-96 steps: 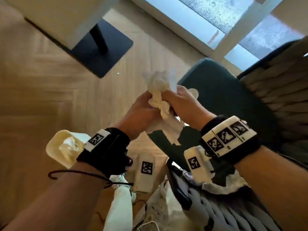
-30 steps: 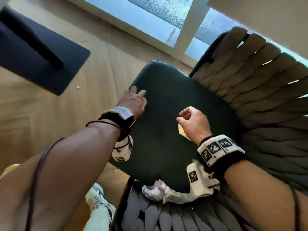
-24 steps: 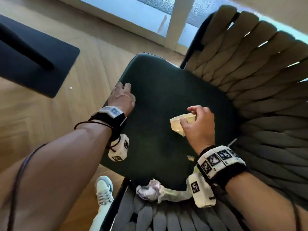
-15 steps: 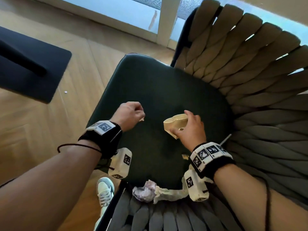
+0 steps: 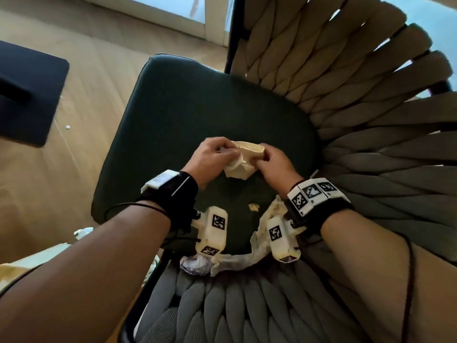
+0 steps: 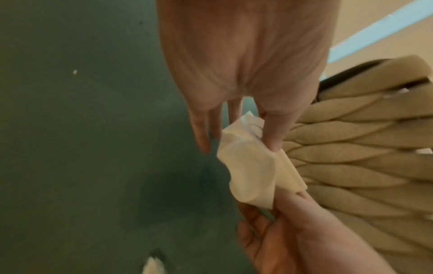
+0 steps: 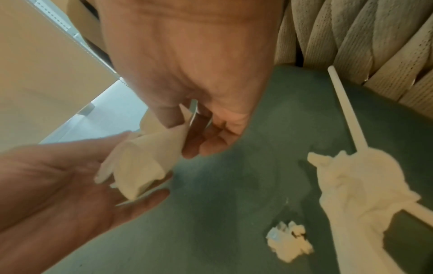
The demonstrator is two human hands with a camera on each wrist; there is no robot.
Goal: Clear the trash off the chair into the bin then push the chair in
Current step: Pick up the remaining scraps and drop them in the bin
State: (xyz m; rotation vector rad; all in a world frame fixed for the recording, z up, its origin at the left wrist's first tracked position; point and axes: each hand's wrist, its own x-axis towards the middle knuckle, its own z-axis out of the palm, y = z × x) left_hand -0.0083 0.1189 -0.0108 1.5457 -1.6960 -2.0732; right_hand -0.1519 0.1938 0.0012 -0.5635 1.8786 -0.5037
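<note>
Both pinching one crumpled paper wad (image 5: 243, 159) over the chair seat (image 5: 188, 112), left hand (image 5: 210, 157) on one end, right hand (image 5: 273, 162) on the other, probably bunching it for the bin, more scraps (image 7: 289, 241) and a straw (image 7: 346, 109) lying just behind the wrists.

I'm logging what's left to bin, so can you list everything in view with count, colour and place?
crumpled paper piece: one, cream, held above the seat between both hands
small paper scrap: one, whitish, on the seat below the hands
long crumpled wrapper: one, off-white, along the seat's near edge
crumpled wad: one, white-purple, at the wrapper's left end
straw: one, white, on the seat by the backrest
seat cushion: one, dark green, centre
woven backrest: one, beige, right
black base: one, on the wooden floor, left
left hand: grips the paper
right hand: pinches the paper
</note>
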